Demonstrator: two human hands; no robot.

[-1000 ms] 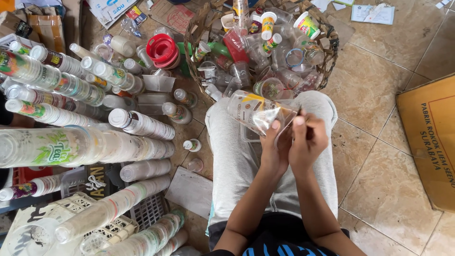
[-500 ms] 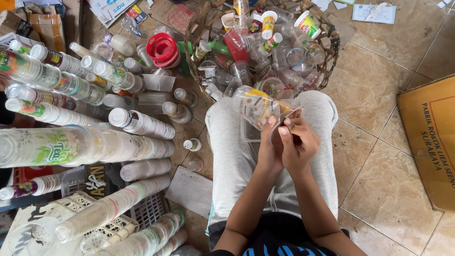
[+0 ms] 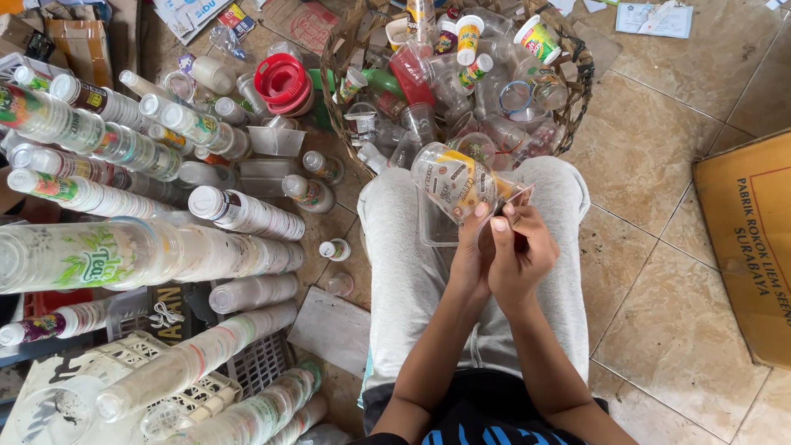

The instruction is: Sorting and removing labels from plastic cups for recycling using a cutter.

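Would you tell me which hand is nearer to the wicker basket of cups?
The right hand, slightly: it sits just below the wicker basket; the left hand is beside it, lower left.

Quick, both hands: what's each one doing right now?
Left hand: closed on the rim of the clear cup.
Right hand: fingers pinched at the same cup's rim; whether on its film lid cannot be told.

Both hands — left hand [image 3: 470, 255], right hand [image 3: 519, 247] — apparently pinch a clear plastic cup [image 3: 453, 181].
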